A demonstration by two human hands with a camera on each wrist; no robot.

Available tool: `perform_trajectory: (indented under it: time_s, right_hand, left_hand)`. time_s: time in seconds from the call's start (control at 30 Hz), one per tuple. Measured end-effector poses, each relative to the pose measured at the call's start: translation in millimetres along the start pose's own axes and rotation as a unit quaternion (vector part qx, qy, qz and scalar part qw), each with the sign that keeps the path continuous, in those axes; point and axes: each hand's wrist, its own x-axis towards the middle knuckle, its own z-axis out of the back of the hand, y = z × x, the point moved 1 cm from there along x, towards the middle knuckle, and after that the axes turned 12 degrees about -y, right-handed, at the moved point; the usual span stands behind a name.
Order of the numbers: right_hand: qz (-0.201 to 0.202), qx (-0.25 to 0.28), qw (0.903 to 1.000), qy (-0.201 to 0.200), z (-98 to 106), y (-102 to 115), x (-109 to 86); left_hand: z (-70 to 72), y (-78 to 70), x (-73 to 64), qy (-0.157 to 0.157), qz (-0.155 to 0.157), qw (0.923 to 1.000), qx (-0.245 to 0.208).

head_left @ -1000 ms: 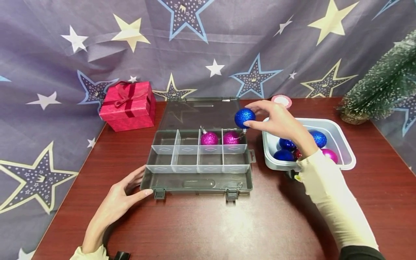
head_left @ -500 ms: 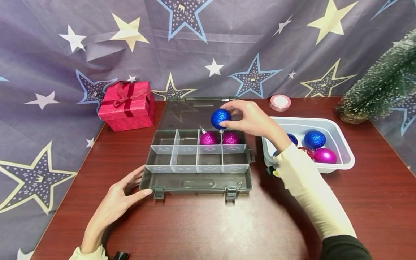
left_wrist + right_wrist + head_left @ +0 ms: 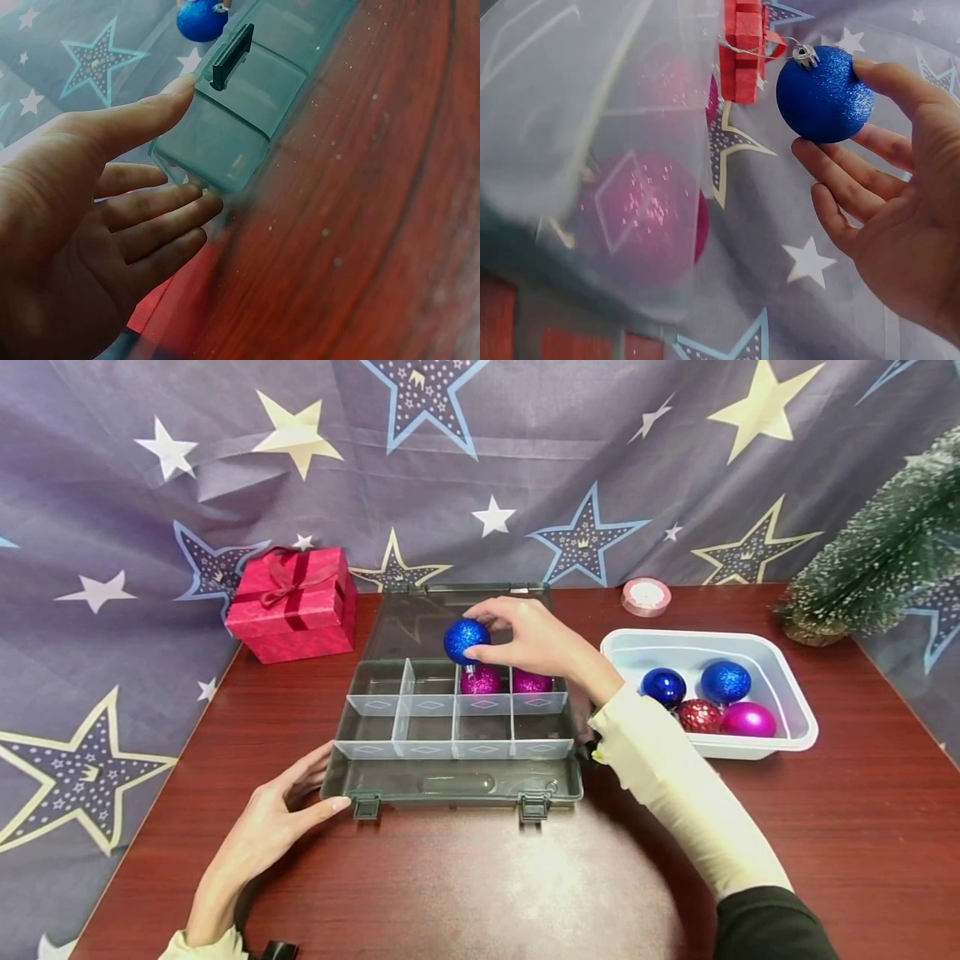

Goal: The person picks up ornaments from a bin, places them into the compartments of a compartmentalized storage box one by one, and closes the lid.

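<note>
My right hand (image 3: 525, 642) pinches a blue glitter Christmas ball (image 3: 466, 642) between thumb and fingers. The ball hangs over the back row of the divided plastic box (image 3: 450, 795), cap end down, and in the head view overlaps a magenta glitter ball (image 3: 480, 682) in the third compartment. Another magenta ball (image 3: 531, 682) lies in the rightmost back compartment, partly behind the right hand. In the right wrist view the blue ball (image 3: 825, 96) shows its silver cap and string. My left hand (image 3: 112, 202) rests at the box's front left corner, thumb on the edge, fingers fairly straight along the side.
To the right stands a white tub (image 3: 799, 739) with blue, red and magenta balls. A red gift box (image 3: 294, 606) is at the back left, a pink ribbon roll (image 3: 646, 597) behind the tub. A frosted little tree (image 3: 870, 552) stands far right. The box's lid (image 3: 405, 618) leans back, raised.
My right hand has carried the blue ball leftward, from beside the tub to above the third back compartment. More of the tub's balls show. The left hand has stayed at the box corner.
</note>
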Motion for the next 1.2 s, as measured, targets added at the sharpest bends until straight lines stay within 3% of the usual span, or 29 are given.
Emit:
perform_trajectory:
  time_s: [0.4,0.77,0.97,1.2]
  right_hand:
    - [0.0,-0.033,0.9989,0.033,-30,10,17.8]
    - [-0.001,-0.056,0.9975,0.044,-46,9,20.4]
    - [0.0,-0.056,0.9975,0.044,-46,9,19.9]
    - [-0.006,-0.052,0.9977,0.042,-31,9,11.8]
  left_hand:
    - [0.8,-2.3,-1.4,0.002,-0.001,1.0,-0.009]
    - [0.3,-0.2,-1.2,0.004,-0.002,0.9999,-0.014]
    - [-0.1,0.4,-1.2,0.004,0.0,0.9999,-0.009]
    - [-0.9,-0.9,-0.7,0.005,-0.006,0.9999,-0.008]
